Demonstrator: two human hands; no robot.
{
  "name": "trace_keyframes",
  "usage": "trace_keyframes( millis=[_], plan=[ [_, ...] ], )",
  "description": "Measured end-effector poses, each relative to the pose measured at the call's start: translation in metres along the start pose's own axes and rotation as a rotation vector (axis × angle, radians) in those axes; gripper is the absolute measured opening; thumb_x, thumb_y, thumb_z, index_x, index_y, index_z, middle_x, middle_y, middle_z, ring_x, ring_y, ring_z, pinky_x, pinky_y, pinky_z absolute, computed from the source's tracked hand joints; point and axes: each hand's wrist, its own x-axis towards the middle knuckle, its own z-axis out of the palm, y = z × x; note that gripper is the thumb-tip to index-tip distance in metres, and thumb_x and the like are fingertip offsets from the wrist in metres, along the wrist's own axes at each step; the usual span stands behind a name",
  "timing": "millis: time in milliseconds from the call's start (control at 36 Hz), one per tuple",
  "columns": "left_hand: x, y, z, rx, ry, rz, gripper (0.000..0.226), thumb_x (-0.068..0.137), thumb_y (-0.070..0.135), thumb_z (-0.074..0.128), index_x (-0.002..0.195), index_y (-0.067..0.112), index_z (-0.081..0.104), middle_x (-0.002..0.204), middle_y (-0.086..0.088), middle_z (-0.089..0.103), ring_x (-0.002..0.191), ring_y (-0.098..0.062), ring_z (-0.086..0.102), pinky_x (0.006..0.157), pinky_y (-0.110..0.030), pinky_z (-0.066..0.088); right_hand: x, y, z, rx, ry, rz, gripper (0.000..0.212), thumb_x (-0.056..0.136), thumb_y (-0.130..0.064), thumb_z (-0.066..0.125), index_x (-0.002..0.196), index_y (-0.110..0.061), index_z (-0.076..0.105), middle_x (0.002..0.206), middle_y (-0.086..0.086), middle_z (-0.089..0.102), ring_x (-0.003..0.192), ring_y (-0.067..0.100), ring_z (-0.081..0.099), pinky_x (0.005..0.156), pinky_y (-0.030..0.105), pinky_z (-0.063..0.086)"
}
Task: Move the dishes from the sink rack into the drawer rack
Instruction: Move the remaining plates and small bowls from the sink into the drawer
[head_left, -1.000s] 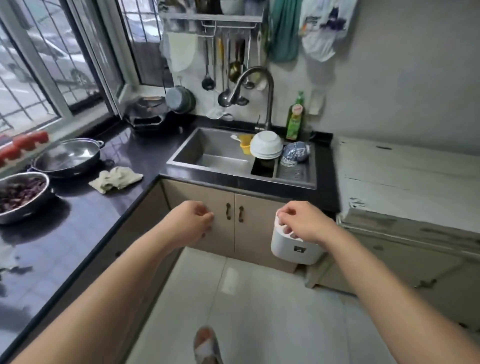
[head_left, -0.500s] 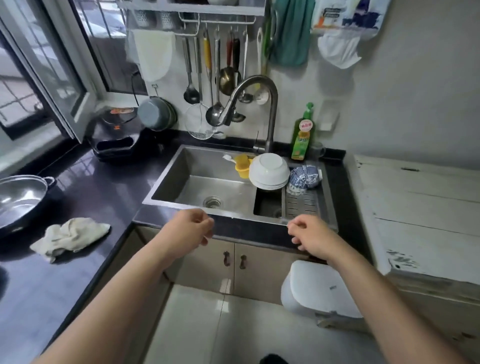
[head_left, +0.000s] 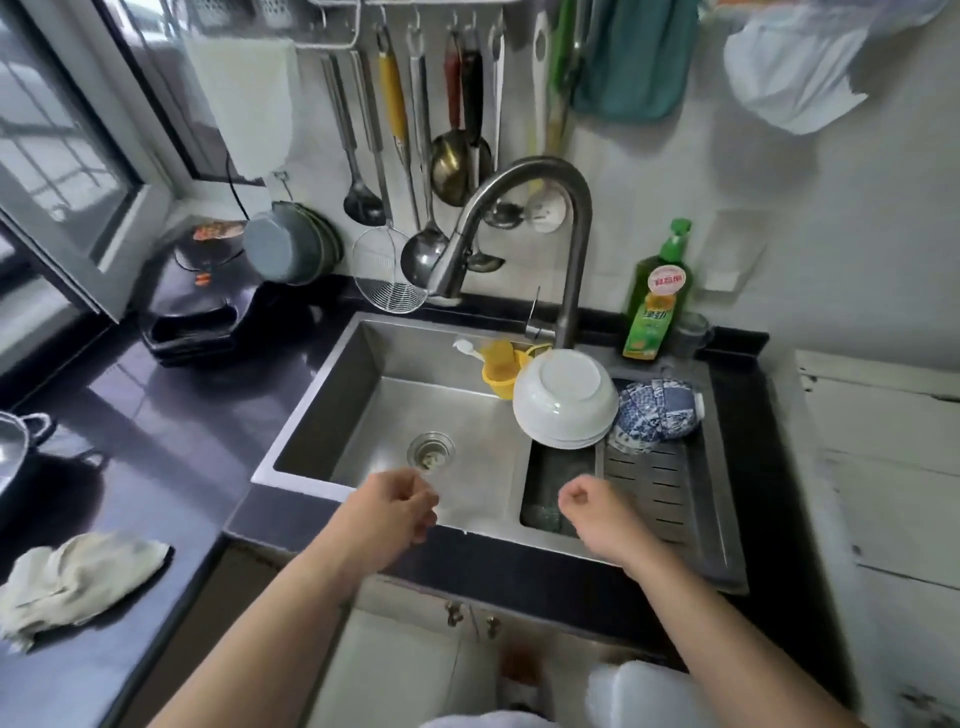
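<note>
A stack of white bowls (head_left: 565, 405) lies upside down at the back of the sink rack (head_left: 654, 483), which sits in the right part of the steel sink (head_left: 395, 415). Blue-and-white patterned bowls (head_left: 655, 414) lie tipped beside the white stack on its right. My left hand (head_left: 396, 512) hovers over the sink's front edge with fingers loosely curled, holding nothing. My right hand (head_left: 597, 512) hovers over the front of the rack, fingers loosely curled and empty. Both hands are well short of the bowls. No drawer rack is in view.
A tall faucet (head_left: 524, 234) arches over the sink just behind the bowls. A yellow cup (head_left: 500, 366) stands left of them and a green soap bottle (head_left: 657, 301) behind. Utensils hang on the wall. A cloth (head_left: 78, 577) lies on the dark counter (head_left: 156, 441) at left.
The view has come closer to the sink and tilted down. Both hands have moved forward from in front of the cabinet to over the sink's front edge and rack, still empty.
</note>
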Motion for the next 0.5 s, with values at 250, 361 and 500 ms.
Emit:
trace_keyframes(
  millis=[250, 361, 500],
  plan=[
    [0.045, 0.018, -0.010, -0.041, 0.060, -0.092, 0.018, 0.100, 0.017, 0.060, 0.101, 0.001, 0.069, 0.095, -0.014, 0.076, 0.067, -0.017, 0.064, 0.057, -0.022, 0.049, 0.122, -0.054, -0.043, -0.572, 0.226, -0.151, 0.090, 0.084, -0.061, 0.067, 0.154, -0.025, 0.025, 0.158, 0.011, 0.023, 0.142, 0.039, 0.026, 0.111, 0.050, 0.038],
    [0.059, 0.016, -0.021, -0.034, 0.080, -0.111, 0.017, 0.100, 0.018, 0.060, 0.098, 0.003, 0.069, 0.096, -0.014, 0.076, 0.069, -0.018, 0.066, 0.056, -0.020, 0.049, 0.183, -0.073, -0.055, -0.615, 0.076, -0.046, 0.125, 0.073, -0.075, 0.071, 0.159, -0.036, -0.011, 0.168, 0.004, -0.016, 0.152, 0.046, -0.008, 0.113, 0.069, 0.030],
    [0.066, 0.010, -0.032, -0.016, 0.107, -0.142, 0.018, 0.101, 0.020, 0.059, 0.098, 0.006, 0.070, 0.094, -0.010, 0.077, 0.070, -0.015, 0.066, 0.061, -0.023, 0.050, 0.215, -0.071, -0.051, -0.638, -0.043, 0.113, 0.143, 0.064, -0.082, 0.072, 0.155, -0.036, -0.027, 0.166, 0.008, -0.026, 0.152, 0.049, -0.009, 0.116, 0.068, 0.026]
  ],
)
